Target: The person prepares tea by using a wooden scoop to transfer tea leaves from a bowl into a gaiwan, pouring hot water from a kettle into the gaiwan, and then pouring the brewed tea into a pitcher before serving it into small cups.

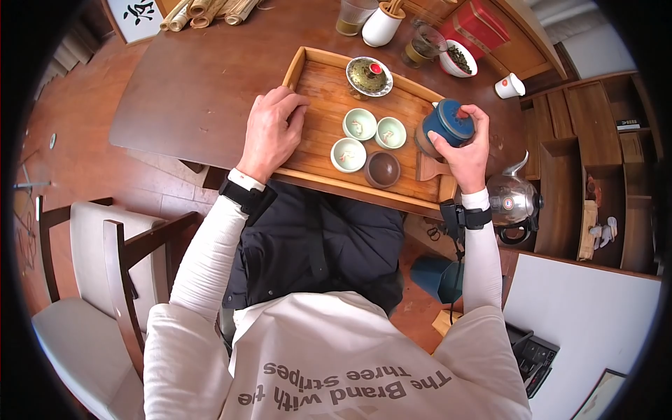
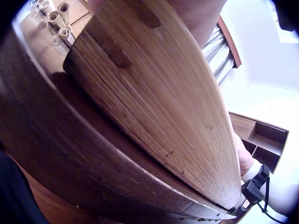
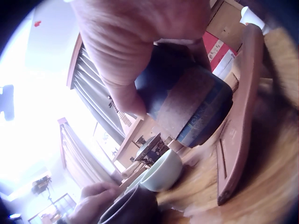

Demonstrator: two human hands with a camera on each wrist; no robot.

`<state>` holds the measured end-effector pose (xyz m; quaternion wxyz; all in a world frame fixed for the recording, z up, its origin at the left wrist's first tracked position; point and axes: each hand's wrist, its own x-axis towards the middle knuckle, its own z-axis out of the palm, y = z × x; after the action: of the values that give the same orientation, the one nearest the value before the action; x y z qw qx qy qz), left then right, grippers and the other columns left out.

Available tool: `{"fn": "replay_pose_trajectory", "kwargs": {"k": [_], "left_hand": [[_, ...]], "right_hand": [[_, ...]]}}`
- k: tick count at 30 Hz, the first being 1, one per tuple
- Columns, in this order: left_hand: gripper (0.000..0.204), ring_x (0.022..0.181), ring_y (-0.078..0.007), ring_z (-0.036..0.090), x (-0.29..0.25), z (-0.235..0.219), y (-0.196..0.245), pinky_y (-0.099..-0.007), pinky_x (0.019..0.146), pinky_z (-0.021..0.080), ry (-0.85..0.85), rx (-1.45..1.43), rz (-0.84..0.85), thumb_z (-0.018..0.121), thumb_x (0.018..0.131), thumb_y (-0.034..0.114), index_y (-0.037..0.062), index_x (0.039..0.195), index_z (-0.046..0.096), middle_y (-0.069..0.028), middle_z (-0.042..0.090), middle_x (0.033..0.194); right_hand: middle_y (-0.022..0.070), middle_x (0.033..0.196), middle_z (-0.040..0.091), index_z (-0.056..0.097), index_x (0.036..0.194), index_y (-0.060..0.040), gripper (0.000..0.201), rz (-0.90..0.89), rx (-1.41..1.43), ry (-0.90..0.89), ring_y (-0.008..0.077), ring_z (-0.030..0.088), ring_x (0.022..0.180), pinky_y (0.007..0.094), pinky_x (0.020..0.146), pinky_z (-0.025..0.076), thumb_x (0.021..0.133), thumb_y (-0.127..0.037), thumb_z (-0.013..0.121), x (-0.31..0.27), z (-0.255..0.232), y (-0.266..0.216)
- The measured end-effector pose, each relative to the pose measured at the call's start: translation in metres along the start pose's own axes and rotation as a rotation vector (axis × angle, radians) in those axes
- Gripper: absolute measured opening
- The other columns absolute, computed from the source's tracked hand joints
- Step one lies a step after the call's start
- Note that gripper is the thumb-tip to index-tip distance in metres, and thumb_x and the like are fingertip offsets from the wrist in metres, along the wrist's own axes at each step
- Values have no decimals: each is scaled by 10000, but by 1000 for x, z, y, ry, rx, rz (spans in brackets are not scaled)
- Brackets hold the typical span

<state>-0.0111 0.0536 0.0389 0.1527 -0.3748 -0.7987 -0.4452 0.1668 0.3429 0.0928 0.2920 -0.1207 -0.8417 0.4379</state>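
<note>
The right hand (image 1: 467,148) had its fingers curled round a blue jar (image 1: 446,124) at the right end of the wooden tray (image 1: 318,133). The left hand (image 1: 271,133) lay at the tray's left edge, fingers loosely bent — three pale cups (image 1: 360,123) and a brown cup (image 1: 382,170) stood between.

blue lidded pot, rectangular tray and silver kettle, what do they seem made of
Blue lidded pot with a red knob: probably glazed ceramic, possibly enamel, from its soft sheen. Golden-brown rectangular tray: wood or bamboo, smooth-finished, with grain streaks along its side. Round silver kettle: likely polished steel, given its mirror-like reflections.
</note>
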Motion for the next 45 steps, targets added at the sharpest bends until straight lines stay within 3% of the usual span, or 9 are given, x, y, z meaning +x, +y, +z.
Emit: {"fn": "replay_pose_trajectory", "kwargs": {"k": [3,6,11,12,18,21,45], "left_hand": [[95,848,-358,595,0,0,-2,-421,790,484,-5,-12,14,671,889,40,37,976,710,-126,649,930],[83,886,-297,625,0,1,-2,-395,806,462,-5,-1,-3,679,859,24,31,935,711,-89,641,878],[81,872,-325,615,-1,1,-4,-400,801,474,-2,-12,1,675,875,32,31,949,708,-106,646,901],[86,863,-352,605,-1,1,-4,-405,797,487,-5,-16,-2,672,890,40,31,968,707,-123,652,928],[79,881,-342,615,-1,2,-6,-404,802,484,19,-50,13,670,879,27,20,950,705,-124,652,923],[80,878,-334,615,-1,3,-7,-401,799,481,28,-50,20,673,869,24,22,942,705,-119,648,911],[92,862,-326,616,-5,4,-9,-393,800,481,80,-98,-1,682,868,40,36,953,717,-100,666,920]], "right_hand": [[80,1142,602,503,1277,-67,637,-22,-96,-42,169,632,1092,321,968,516,755,-75,867,1,0,-11],[92,1134,627,536,1241,-60,610,-129,-303,-117,193,660,1059,330,954,522,730,-81,868,5,-4,-28],[96,1173,632,581,1192,-96,575,-342,-507,-287,272,680,1051,378,899,561,680,-64,842,19,-8,-63],[96,1173,632,581,1192,-96,575,-343,-510,-291,272,680,1051,378,899,561,680,-64,842,21,-8,-67],[61,1210,616,595,1187,-200,564,-367,-699,-582,345,685,986,433,798,589,666,-104,790,26,1,-66],[57,1202,611,594,1184,-205,561,-389,-767,-660,351,683,982,435,787,588,668,-100,788,29,6,-66],[81,1208,600,581,1204,-196,610,-471,-927,-806,363,683,965,441,765,587,652,-52,797,57,5,-120]]}}
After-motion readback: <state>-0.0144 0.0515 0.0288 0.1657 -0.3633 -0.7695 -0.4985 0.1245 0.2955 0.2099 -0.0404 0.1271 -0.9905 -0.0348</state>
